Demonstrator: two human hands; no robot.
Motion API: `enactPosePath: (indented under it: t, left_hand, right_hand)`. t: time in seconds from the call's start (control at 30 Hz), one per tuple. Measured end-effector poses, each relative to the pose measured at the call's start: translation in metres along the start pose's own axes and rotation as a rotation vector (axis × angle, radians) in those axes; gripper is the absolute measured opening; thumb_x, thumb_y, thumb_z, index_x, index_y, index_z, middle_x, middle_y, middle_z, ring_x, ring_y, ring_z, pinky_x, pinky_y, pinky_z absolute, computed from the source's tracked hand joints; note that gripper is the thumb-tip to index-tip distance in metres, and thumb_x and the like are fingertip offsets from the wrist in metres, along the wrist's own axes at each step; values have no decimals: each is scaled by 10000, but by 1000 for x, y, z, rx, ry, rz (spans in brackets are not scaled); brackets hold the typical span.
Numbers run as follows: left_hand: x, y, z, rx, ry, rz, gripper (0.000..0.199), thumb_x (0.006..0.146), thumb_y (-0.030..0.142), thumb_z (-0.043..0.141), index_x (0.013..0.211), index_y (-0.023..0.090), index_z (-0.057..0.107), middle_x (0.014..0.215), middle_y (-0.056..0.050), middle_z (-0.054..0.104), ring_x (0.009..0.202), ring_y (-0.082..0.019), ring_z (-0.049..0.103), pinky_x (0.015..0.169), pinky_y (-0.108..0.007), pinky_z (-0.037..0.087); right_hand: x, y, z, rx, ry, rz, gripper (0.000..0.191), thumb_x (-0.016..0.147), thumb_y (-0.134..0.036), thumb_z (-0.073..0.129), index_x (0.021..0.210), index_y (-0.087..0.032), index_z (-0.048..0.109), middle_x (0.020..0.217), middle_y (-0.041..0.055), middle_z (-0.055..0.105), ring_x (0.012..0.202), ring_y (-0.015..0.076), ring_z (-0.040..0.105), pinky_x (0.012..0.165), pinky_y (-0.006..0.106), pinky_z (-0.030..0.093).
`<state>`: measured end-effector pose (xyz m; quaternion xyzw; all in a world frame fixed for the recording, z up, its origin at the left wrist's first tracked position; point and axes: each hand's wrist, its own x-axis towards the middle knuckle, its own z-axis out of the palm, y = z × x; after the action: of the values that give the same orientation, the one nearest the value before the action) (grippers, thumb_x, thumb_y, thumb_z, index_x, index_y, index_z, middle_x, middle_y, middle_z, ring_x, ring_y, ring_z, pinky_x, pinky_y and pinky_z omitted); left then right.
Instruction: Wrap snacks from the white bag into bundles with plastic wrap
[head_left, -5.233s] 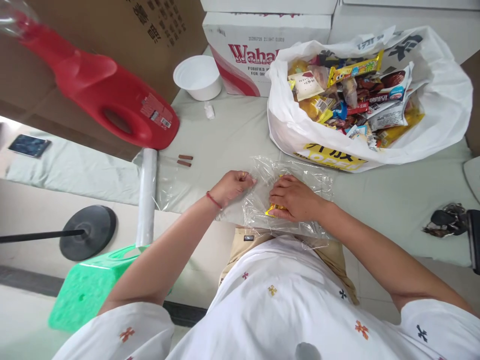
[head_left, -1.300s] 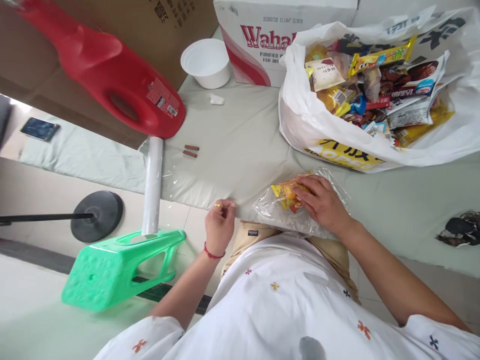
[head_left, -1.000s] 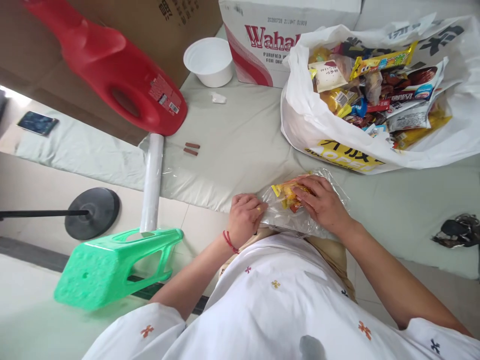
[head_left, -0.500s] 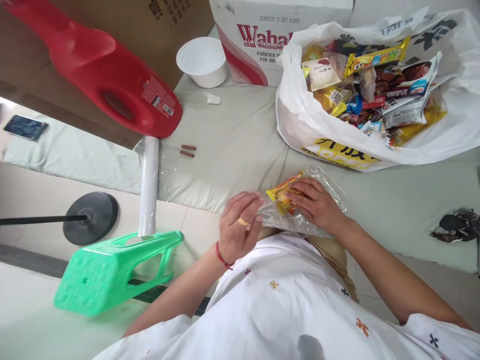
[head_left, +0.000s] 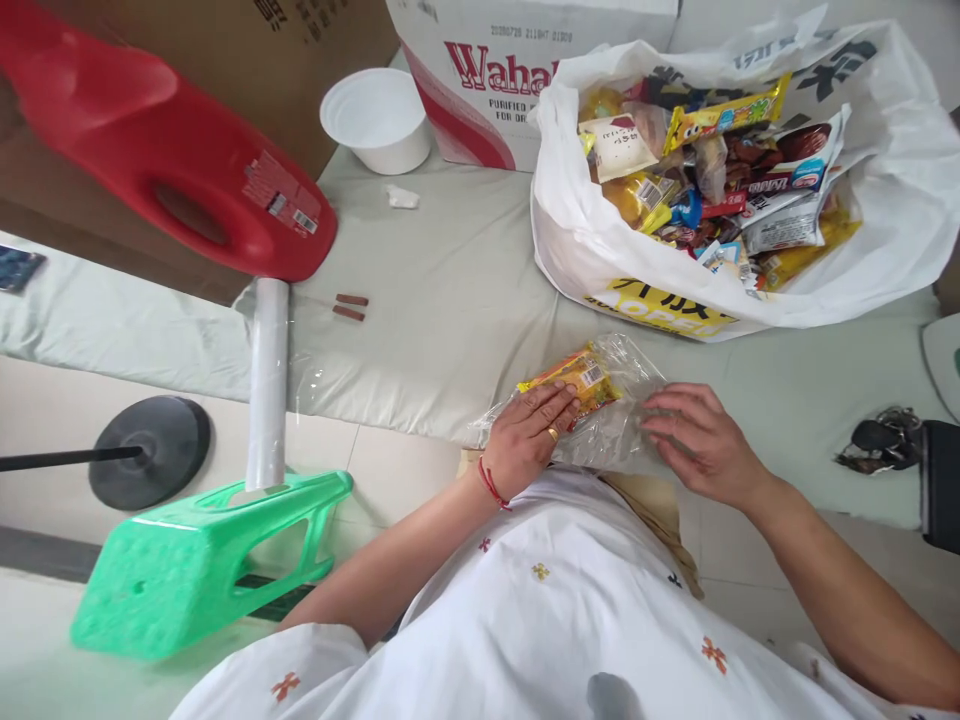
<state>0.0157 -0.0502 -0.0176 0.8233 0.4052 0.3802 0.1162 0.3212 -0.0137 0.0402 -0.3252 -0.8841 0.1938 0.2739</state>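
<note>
A yellow-and-orange snack packet point(head_left: 592, 376) with a barcode label lies on a sheet of clear plastic film point(head_left: 634, 365) at the near edge of the cloth-covered surface. My left hand point(head_left: 531, 430), with a gold ring and a red string at the wrist, rests flat over the packet's near side, fingers stretched out. To the right, my right hand point(head_left: 701, 440) hovers by the film's right edge with its fingers slightly curled and apart. Whether its fingertips touch the film I cannot tell. The packet's lower part is hidden under my left fingers.
A white plastic bag point(head_left: 559, 240) full of packaged snacks stands at the back right. Further left are a carton point(head_left: 480, 130), a white tub point(head_left: 382, 150), a red jug point(head_left: 292, 240), two brown sticks point(head_left: 350, 306), a film roll point(head_left: 268, 390) and a green stool point(head_left: 150, 580).
My left hand has moved right onto the packet. My right hand has come off it and moved right to the film's edge, baring the packet's barcode. The view has shifted slightly.
</note>
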Motion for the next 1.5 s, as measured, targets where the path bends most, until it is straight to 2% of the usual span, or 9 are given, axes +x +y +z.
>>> enactPosePath:
  t: [0.1,0.23,0.37,0.53,0.73,0.97,1.1,1.3,1.5]
  left_hand:
    - [1,1,1,38,15,12,518,1083,184,537,1590,286,521,1475,-95,706,1467,-242,598,1176,-493,579]
    - [1,4,3,96,22,25,500,1075,175,552,1566,269,545,1463,-94,714,1462,-254,603,1147,-489,597]
    - [0,7,2,142,21,45,500,1058,153,576,1553,223,560,1447,-105,724,1458,-263,607,1131,-480,610]
    - [-2,7,2,91,-52,5,500,1075,196,542,1569,274,556,1495,-99,692,1480,-272,584,1165,-521,578]
    - [1,3,-4,61,-93,33,551,1064,232,576,1610,263,512,1503,-115,685,1483,-260,576,1189,-490,550]
    - [10,-6,-16,-65,-152,101,529,1010,149,560,1524,265,595,1496,-108,690,1515,-254,544,1224,-504,527]
    - [14,-6,-24,-284,-97,72,649,945,88,486,1579,231,487,1508,-152,666,1518,-260,539,1217,-537,527]
    - [-6,2,-24,-169,-26,37,769,958,470,709,1604,222,373,1455,-215,677,1481,-343,571,1267,-643,387]
    - [-26,16,7,152,12,47,684,836,785,734,1233,243,608,1390,-201,697,1517,-400,522,1297,-689,275]
  right_hand:
    - [-24,9,0,-49,-153,-17,428,962,-228,723,1386,-281,686,1397,120,688,1316,325,602,1068,561,573]
    - [-28,12,22,-92,-141,-82,307,968,-268,742,1274,-241,741,1375,130,695,1314,321,585,1065,545,570]
    - [-16,4,40,-84,-33,-166,135,992,-173,688,1072,-241,772,1101,73,768,1143,250,637,955,431,593]
    - [8,-7,37,-181,11,-211,193,1027,-136,603,1035,-251,758,1066,69,773,1068,232,657,909,400,564]
    - [50,-1,33,-343,5,-237,235,1077,-161,504,1070,-227,730,770,12,674,706,157,589,660,313,410]
    - [74,4,33,-410,-137,-171,265,1048,-144,487,1102,-239,729,1289,36,748,748,121,631,606,280,357]
    - [80,5,32,-385,-202,-138,226,1061,-199,488,1114,-221,706,1260,52,746,769,134,647,539,272,298]
    - [85,6,36,-304,-220,-67,194,1057,-209,498,1089,-216,690,1206,60,722,777,133,640,547,264,322]
    - [83,5,39,-302,-187,-73,196,1066,-230,492,1065,-221,688,1200,61,721,782,137,641,549,266,299]
